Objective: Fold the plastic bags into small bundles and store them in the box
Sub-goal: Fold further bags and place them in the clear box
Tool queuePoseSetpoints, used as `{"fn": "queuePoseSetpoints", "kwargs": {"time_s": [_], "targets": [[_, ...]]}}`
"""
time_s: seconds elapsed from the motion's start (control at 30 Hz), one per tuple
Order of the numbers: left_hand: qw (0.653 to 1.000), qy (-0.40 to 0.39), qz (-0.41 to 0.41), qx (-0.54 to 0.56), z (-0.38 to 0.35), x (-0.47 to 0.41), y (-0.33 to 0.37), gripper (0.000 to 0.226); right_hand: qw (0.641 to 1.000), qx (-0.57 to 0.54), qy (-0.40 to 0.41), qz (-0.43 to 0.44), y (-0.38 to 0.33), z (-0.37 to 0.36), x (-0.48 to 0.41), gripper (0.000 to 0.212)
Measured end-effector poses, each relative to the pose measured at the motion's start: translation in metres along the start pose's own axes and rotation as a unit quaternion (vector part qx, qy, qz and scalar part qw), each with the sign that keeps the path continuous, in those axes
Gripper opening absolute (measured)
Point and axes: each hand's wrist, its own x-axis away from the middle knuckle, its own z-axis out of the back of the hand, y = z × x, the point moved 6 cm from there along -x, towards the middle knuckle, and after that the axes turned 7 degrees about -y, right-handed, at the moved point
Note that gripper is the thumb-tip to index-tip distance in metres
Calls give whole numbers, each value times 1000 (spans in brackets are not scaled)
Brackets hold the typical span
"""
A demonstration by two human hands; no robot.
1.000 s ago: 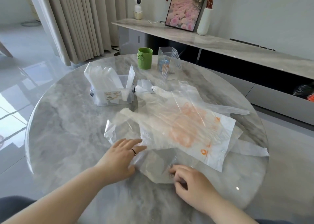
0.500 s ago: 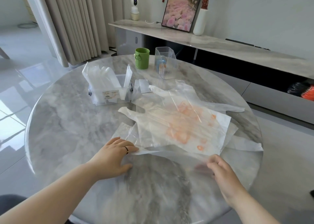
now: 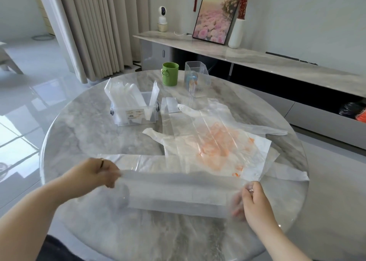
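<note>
Over the near edge of the round marble table, both hands hold one clear plastic bag stretched out in a long band between them. The left hand grips its left end in curled, closed fingers (a dark ring shows on one of them), while the right hand pinches the right end, its fingertips seen blurred through the film. Just behind this band lies a loose heap of flat bags, the topmost an orange-printed bag with its handles pointing left. Farther back and to the left stands the clear box, already holding several folded white bundles upright. A green cup and a ribbed clear holder stand near the table's far edge, well apart from the hands.
</note>
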Motion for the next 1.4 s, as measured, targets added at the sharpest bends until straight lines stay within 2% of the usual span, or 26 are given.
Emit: {"fn": "queuePoseSetpoints", "kwargs": {"time_s": [0.13, 0.17, 0.23, 0.27, 0.33, 0.37, 0.43, 0.5, 0.57, 0.63, 0.73, 0.83, 0.9, 0.97, 1.03, 1.23, 1.4], "targets": [[976, 198, 49, 76, 26, -5, -6, 7, 998, 50, 21, 12, -9, -6, -9, 28], [967, 239, 62, 67, 31, -7, -8, 18, 998, 64, 20, 19, -11, -8, -12, 26], [951, 297, 82, -30, 35, -7, -6, 38, 994, 102, 17, 28, -16, -11, -18, 16], [940, 323, 74, -86, 35, -5, 1, 40, 992, 119, 21, 29, -18, -12, -22, 12], [922, 354, -11, -158, 21, -5, 19, 34, 991, 129, 25, 24, -22, -13, -30, 11], [917, 345, -75, -186, 7, -7, 31, 34, 991, 132, 20, 18, -23, -15, -34, 11], [905, 273, -192, -264, -35, -11, 48, 35, 988, 154, 0, 5, -25, -19, -43, 12], [874, 181, -257, -371, -80, -20, 53, 41, 978, 208, -24, -7, -27, -24, -52, 13], [864, 104, -244, -429, -110, -29, 48, 47, 961, 273, -37, -5, -33, -28, -58, 23], [870, 65, -216, -439, -123, -39, 39, 50, 958, 283, -45, 6, -38, -33, -64, 25], [881, 29, -174, -440, -125, -54, 28, 56, 974, 219, -54, -10, -39, -36, -68, 27], [866, 4, -160, -473, -126, -64, 20, 45, 983, 173, -50, -32, -31, -36, -69, 17], [860, 13, -158, -485, -124, -69, 16, 47, 982, 181, -49, -35, -29, -36, -68, 19], [859, 31, -150, -488, -122, -73, 15, 62, 977, 206, -44, -36, -29, -36, -67, 25], [857, 46, -156, -489, -122, -73, 16, 68, 971, 233, -37, -35, -30, -36, -66, 25], [853, 28, -180, -489, -123, -72, 11, 66, 975, 216, -44, -36, -30, -36, -58, 28], [845, 19, -191, -499, -125, -73, 15, 67, 959, 276, -47, -48, -30, -35, -57, 30]]}}
